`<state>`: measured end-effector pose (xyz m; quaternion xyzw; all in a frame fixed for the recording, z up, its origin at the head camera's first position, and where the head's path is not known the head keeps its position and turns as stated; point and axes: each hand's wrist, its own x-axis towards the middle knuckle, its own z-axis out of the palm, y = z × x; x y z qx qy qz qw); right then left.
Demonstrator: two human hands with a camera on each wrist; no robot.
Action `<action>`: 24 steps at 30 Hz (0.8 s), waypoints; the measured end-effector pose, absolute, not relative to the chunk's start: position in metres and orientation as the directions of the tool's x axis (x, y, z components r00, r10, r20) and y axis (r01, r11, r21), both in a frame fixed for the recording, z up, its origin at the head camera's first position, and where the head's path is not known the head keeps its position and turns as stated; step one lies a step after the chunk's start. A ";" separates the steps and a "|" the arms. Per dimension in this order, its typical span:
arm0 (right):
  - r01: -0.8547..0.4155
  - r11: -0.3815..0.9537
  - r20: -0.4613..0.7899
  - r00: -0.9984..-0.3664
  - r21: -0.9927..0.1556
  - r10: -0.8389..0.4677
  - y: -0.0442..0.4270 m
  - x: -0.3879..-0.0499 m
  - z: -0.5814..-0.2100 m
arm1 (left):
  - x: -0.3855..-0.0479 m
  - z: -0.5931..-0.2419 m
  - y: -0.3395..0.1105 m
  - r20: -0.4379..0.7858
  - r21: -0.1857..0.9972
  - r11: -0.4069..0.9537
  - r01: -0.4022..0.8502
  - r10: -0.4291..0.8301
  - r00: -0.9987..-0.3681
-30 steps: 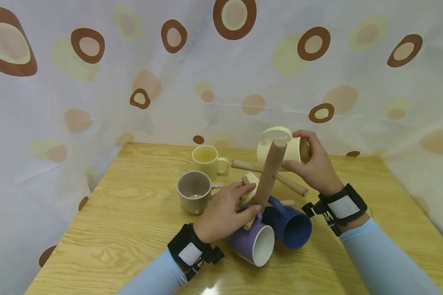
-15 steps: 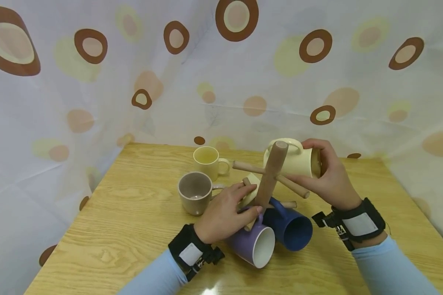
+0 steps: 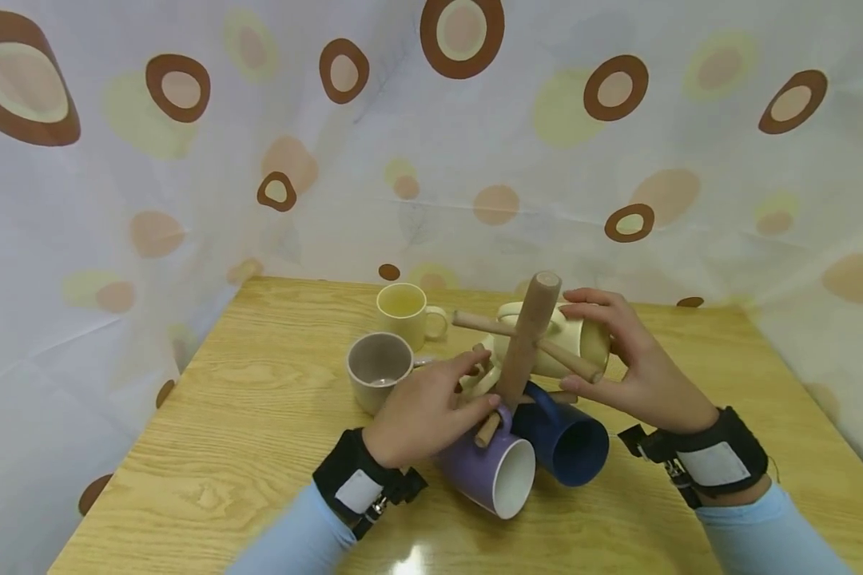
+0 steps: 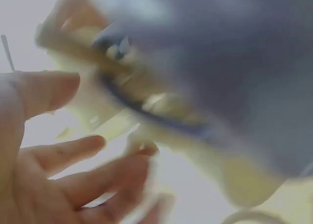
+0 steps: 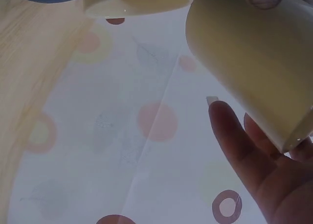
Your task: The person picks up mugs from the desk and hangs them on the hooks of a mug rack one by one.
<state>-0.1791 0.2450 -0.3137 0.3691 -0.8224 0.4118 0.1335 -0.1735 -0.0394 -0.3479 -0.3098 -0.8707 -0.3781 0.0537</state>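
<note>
In the head view a wooden mug tree (image 3: 527,347) leans at the middle of the table. My right hand (image 3: 643,375) holds a cream mug (image 3: 593,347) lying sideways behind the post, thumb and fingers about its base end. The right wrist view shows the thumb on this mug and one finger apart from it. A purple mug (image 3: 475,475) and a dark blue mug (image 3: 546,447) hang low on the tree's pegs. Another cream mug (image 3: 483,375) is mostly hidden behind my left hand (image 3: 424,411). In the left wrist view the left fingers (image 4: 73,153) are spread beside the blurred tree, gripping nothing.
A grey-brown mug (image 3: 377,371) stands upright left of the tree, partly behind the left hand. Behind it stands a pale yellow mug (image 3: 403,311). The wooden table (image 3: 208,447) ends at a patterned cloth (image 3: 374,176) at the back and sides.
My right hand has brought the cream mug down and left, closer behind the post. My left hand has drawn back slightly from the tree's post. The standing mugs have not moved.
</note>
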 end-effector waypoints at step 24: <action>-0.639 0.336 0.550 -0.768 -0.692 -0.326 0.261 -0.170 -0.324 | -0.216 -0.367 -0.095 0.077 0.296 0.886 0.357 0.350 -0.934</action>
